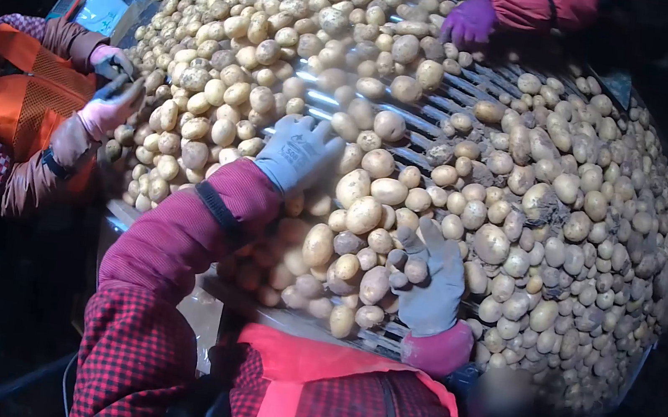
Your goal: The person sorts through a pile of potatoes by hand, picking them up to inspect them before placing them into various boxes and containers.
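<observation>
At eleven o'clock, the grey-gloved left hand (299, 152) lies fingers-wide over oval tan potatoes (364, 214), seemingly for reach; at four, the grey-gloved right hand (435, 285) curls round small brown potatoes (416, 271) (presumably against rolling).

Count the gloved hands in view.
5: person's left hand and right hand over potatoes, another worker's two hands at far left, purple glove at top. More may be hidden.

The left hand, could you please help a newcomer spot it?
Over the potatoes, a long magenta sleeve reaches from below. At its end is the left hand, gloved pale grey; dark print on its back distinguishes it from the right hand.
</observation>
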A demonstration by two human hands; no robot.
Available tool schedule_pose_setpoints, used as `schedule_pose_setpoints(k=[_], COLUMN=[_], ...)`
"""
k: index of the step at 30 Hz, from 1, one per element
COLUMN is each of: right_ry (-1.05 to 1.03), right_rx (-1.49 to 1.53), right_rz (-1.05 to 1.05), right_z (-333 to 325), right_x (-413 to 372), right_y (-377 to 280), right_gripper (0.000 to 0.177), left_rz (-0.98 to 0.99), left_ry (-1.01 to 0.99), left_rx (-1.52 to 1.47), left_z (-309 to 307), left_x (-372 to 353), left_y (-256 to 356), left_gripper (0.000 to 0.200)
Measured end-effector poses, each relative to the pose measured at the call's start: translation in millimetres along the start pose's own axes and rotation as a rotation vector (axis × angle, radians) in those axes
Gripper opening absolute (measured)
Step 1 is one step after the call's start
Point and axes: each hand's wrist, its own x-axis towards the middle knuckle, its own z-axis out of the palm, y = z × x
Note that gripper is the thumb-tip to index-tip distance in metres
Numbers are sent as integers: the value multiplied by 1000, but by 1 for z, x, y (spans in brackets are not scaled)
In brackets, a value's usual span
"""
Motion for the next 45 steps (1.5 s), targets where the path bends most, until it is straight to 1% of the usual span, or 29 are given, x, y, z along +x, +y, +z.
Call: schedule_pose_setpoints(k=[2, 5, 6, 8, 9, 10, 12, 13, 14, 15, 18, 19, 20, 22, 24, 26, 27, 28, 29, 30, 32, 34, 36, 37, 38, 41, 42, 44, 45], right_ry=[9, -149, -185, -159, -141, -233, -209, -144, -193, -126, -58, -27, 10, -25, -10, 31, 25, 50, 74, 99, 74, 123, 128, 52, 25, -125, -72, 56, -14], right_rx=[-49, -114, -131, -55, -14, -123, -30, -97, 134, -106, 142, 157, 168, 117, 85, 56, 60, 37, 13, -12, 19, 18, 47, 69, 86, 107, 69, -3, -90], right_rz=[-11, -36, -27, 67, 125, 101, 78, -92, -43, -173, -48, -74, -101, -92, -86, -83, -90, -105, -120, -135, -108, -89, -88, -89, -74, -40, -46, -81, -175], right_z=[8, 0, 0, 8, 9, 1, -10, 0, 4, 5, -40, -31, -29, -31, -30, -26, -25, -22, -19, -16, -10, -9, -8, -17, -22, -36, -42, -33, -42], right_x=[-4, -3, -3, -4, -7, -4, -2, -5, -15, -22, -21, -25, -27, -22, -21, -24, -26, -27, -29, -30, -31, -34, -33, -30, -27, -19, -19, -24, -22], right_y=[-1, 1, 0, -3, -2, 3, 7, 11, 8, 5, -10, -14, -15, -12, -8, -10, -11, -10, -9, -8, -11, -12, -12, -10, -9, -8, -6, -5, -2], right_gripper=[61, 66, 68, 71, 73, 76, 77, 76, 71, 68, 59, 58, 58, 58, 58, 57, 57, 56, 56, 55, 54, 54, 54, 55, 55, 57, 57, 57, 55], left_rz=[-39, -57, -77, -6, 113, 188, 379, 372, 366, 342, 354, 432, 479, 495, 412, 378, 380, 321, 157, 118, -97, -195, -252, -186, -156, -69, -106, -177, -164], left_ry=[-72, -21, 191, 278, 376, 153, 302, 351, 397, 443, 360, 297, 313, 331, 355, 297, 343, 291, 144, 381, 234, 439, 487, 502, 232, -112, -39, -242, -333], left_rx=[-15, -192, -409, -656, -813, -999, -902, -923, -946, -925, -698, -674, -480, -449, -520, -420, -403, -352, -413, -312, -210, 46, 8, -14, -92, -30, 40, -11, -25], left_z=[-3, -5, 1, -33, -46, -77, -93, -94, -93, -85, -64, -57, -51, -42, -41, -41, -29, -29, -62, -25, -7, -5, -21, -26, -34, -21, 5, -16, -22], left_x=[5, 13, 10, 4, 3, -6, -15, -20, -26, -34, -69, -77, -83, -84, -76, -72, -67, -56, -50, -38, -22, -20, -34, -42, -49, -61, -61, -47, -39], left_y=[2, -14, -17, 3, 20, 38, 75, 89, 99, 103, 110, 113, 116, 110, 104, 87, 77, 63, 49, 26, -23, -72, -98, -98, -93, -61, -63, -61, -65], left_gripper=[21, 30, 34, 38, 42, 44, 51, 51, 51, 54, 58, 58, 55, 54, 54, 52, 50, 48, 53, 50, 40, 34, 30, 27, 27, 25, 30, 32, 31])
